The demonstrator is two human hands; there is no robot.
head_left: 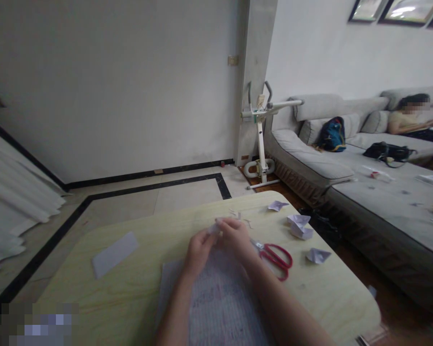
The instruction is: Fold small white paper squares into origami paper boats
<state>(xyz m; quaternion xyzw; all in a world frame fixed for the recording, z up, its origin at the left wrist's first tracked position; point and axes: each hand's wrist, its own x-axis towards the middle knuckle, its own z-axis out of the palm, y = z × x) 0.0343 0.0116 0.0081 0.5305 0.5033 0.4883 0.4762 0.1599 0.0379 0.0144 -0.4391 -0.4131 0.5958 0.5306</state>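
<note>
Both hands meet over the middle of the table, pinching a small piece of white paper (213, 228) between them. My left hand (199, 247) grips its near left part, and my right hand (236, 235) holds it from the right with fingertips over its top. Most of the paper is hidden by the fingers. Beneath my forearms lies a large sheet with lines and writing (220, 302). Red-handled scissors (279, 259) rest just right of my right hand, their blades partly covered by it. Thin paper scraps (248, 223) lie beyond the fingers.
Folded paper shapes (300, 226) stand along the right side of the light wooden table (137, 293). At the left lies a white paper strip (115, 254). Beyond are an exercise machine (261, 139) and a grey sofa (310, 163), where a person (407, 117) sits.
</note>
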